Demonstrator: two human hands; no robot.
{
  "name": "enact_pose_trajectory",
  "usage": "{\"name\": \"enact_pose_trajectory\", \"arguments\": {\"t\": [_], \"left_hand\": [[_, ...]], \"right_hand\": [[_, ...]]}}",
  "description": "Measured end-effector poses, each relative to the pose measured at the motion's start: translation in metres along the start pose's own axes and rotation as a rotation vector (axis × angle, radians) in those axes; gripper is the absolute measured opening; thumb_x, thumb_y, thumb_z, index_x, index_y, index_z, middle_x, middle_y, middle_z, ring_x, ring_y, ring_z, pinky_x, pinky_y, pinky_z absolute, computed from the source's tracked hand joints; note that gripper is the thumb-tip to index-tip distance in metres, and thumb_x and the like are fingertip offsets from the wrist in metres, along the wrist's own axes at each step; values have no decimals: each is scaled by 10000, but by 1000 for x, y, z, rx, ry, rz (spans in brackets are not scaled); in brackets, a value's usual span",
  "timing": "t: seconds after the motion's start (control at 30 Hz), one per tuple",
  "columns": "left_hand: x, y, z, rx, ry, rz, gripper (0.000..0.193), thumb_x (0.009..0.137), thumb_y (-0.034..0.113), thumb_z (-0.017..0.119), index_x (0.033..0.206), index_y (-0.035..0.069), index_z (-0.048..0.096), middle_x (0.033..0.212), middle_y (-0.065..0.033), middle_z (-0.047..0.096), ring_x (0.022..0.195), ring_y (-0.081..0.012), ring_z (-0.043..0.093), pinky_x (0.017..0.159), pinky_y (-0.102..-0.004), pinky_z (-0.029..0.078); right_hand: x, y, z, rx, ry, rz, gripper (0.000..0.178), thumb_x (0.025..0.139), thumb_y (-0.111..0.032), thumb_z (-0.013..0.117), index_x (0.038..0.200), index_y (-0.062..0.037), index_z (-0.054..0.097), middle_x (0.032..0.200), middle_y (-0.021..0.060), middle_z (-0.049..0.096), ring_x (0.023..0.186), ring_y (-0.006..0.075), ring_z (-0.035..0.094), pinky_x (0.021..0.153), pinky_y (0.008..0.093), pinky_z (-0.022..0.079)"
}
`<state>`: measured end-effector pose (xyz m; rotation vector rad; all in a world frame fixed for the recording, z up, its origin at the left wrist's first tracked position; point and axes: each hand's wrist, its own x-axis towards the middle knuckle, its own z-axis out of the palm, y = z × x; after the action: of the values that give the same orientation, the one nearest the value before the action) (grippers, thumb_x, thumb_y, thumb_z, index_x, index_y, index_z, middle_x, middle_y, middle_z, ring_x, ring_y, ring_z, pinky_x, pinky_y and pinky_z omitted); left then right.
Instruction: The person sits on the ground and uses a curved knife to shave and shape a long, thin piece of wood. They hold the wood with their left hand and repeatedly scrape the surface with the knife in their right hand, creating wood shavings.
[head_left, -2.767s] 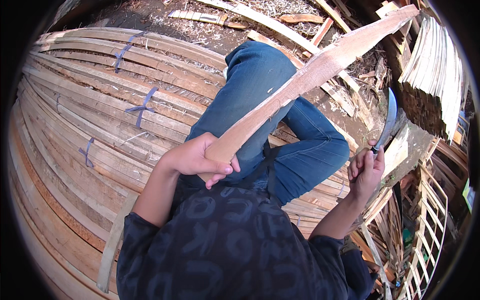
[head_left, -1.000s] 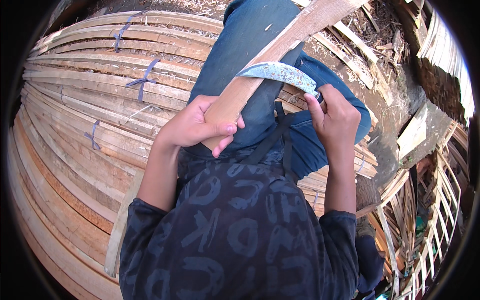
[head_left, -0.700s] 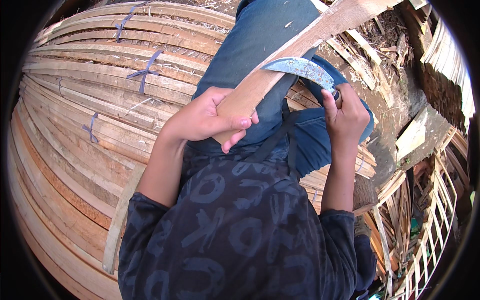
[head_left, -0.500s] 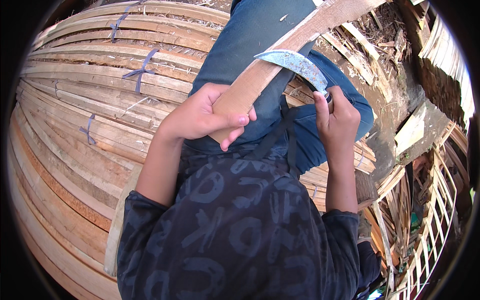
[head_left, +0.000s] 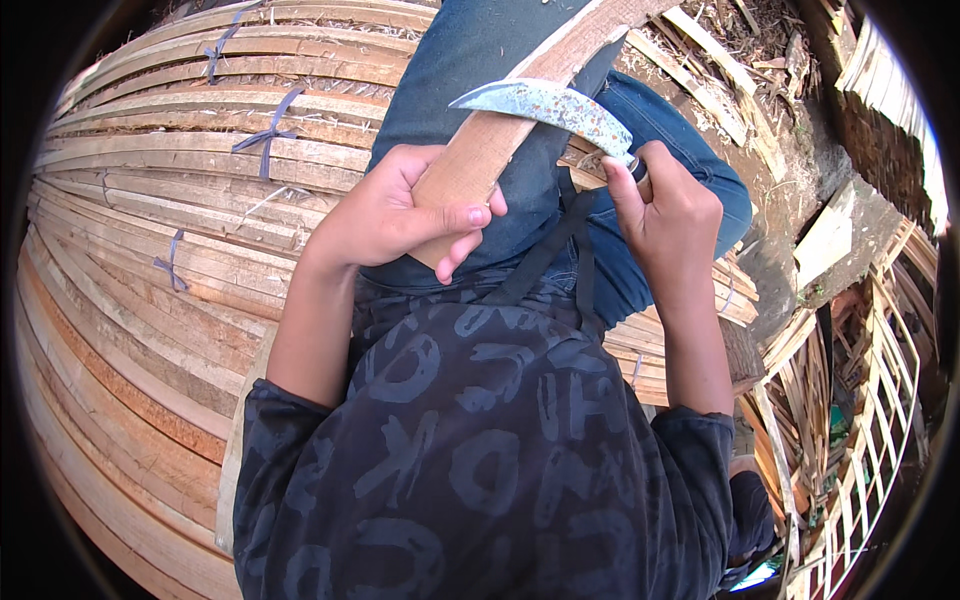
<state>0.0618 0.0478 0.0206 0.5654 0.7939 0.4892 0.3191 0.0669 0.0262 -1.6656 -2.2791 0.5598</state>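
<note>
My left hand [head_left: 410, 215] is wrapped round the near end of a long flat wooden strip [head_left: 487, 146], thumb on top and fingers curling from below. The strip slants up and to the right over my jeans. In my right hand [head_left: 668, 215] is a sickle [head_left: 560, 106], its handle mostly hidden by the fist and my thumb resting along the blade's base. The curved, rust-speckled blade lies across the strip, a little beyond my left hand, with its tip pointing left.
Bundles of long wooden strips [head_left: 180, 190] fill the left side, tied with bluish cords [head_left: 267, 133]. Wood scraps and shavings [head_left: 715, 70] lie on the ground at the far right. A slatted lattice [head_left: 870, 450] and thin sticks stand at the right edge.
The sickle and my right hand have shifted left and slightly away from me, the blade tip reaching further past the strip. My left hand and the strip have moved slightly left.
</note>
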Motion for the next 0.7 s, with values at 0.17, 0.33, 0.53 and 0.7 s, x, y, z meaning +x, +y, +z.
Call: {"name": "enact_pose_trajectory", "arguments": {"t": [0.17,0.33,0.53,0.7], "left_hand": [[2,-1,3,29,11,42,185,919,110,619,999,-50,572,602,-86,580,467,-140,580,431,-285,519],[2,1,0,7,-21,16,193,914,111,623,999,-53,566,598,-89,579,467,-142,579,433,-286,520],[4,-2,4,55,0,35,192,911,111,626,995,-51,564,595,-92,579,469,-143,581,431,-287,518],[4,0,3,5,-29,4,196,910,120,629,986,-49,566,594,-92,577,469,-142,584,426,-292,519]], "right_hand": [[13,30,-5,-148,105,-1,390,837,-369,714,704,-71,502,548,52,504,462,242,521,434,348,410],[-8,5,10,60,74,149,340,845,-328,719,733,-65,534,548,42,535,462,229,542,436,334,418],[21,58,-5,-147,252,190,392,908,-397,636,730,-54,569,537,52,531,466,226,543,452,350,405],[14,47,-21,-19,194,261,409,908,-404,637,721,-48,563,528,65,518,458,234,526,456,346,406]]}}
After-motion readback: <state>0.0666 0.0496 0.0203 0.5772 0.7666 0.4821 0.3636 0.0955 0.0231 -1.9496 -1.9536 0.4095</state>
